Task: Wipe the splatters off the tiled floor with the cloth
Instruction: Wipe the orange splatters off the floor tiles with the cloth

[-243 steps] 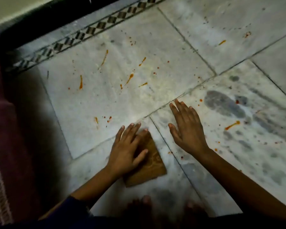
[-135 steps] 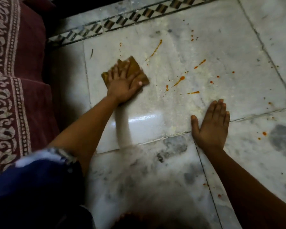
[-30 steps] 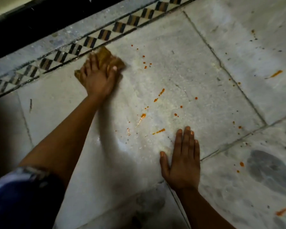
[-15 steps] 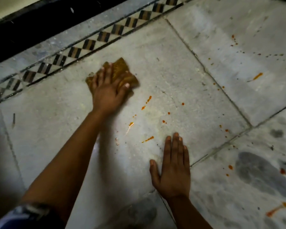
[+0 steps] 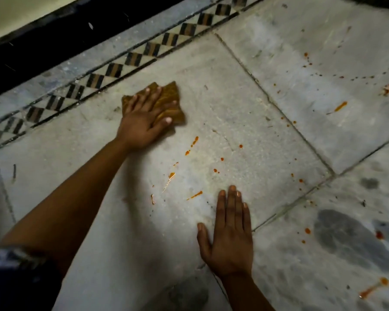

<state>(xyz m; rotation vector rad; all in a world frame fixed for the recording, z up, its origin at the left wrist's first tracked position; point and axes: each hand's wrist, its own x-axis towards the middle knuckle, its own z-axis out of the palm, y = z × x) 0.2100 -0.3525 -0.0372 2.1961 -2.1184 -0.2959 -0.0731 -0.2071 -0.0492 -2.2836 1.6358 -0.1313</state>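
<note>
— Change noted? The cloth (image 5: 166, 102) is found shifted away from the chequered border (image 5: 130, 59), toward the orange splatters (image 5: 170, 177).

— Hands? The left hand (image 5: 144, 122) is pressed flat on it, fingers spread; the right hand (image 5: 230, 239) is laid open on the tiled floor (image 5: 245, 113).

The left hand (image 5: 144, 124) draws the cloth (image 5: 169, 102) back from the checkered border (image 5: 112, 70) toward the orange splatters (image 5: 189, 151)
</note>
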